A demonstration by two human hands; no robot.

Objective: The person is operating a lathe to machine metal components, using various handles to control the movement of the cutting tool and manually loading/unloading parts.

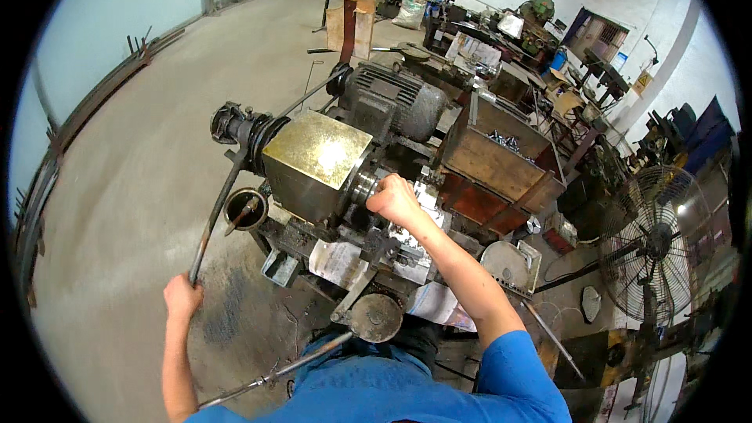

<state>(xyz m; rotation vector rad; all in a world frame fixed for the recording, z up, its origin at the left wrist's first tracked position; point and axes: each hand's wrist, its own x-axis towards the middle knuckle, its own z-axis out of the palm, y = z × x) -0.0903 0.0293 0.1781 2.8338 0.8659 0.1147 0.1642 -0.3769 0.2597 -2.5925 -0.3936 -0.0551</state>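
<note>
Blue shirt (376,393), left fingers (188,291) clasping slender metal lever (215,218), right fingers (382,200) curled at ringed spindle (363,186), hold unclear

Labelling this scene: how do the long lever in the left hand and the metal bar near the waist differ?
The left hand grips the long lever; no hand grips the metal bar. The long lever looks dark, the metal bar brighter and silvery. Both are long, slender and slanted.

Looks like a machine workshop, judging by the grimy lathe-like machine (317,149), electric motor (399,98), rusty bin (497,163) of metal parts (507,141) at right, and long bars (69,127) along the left wall (117,8).
</note>
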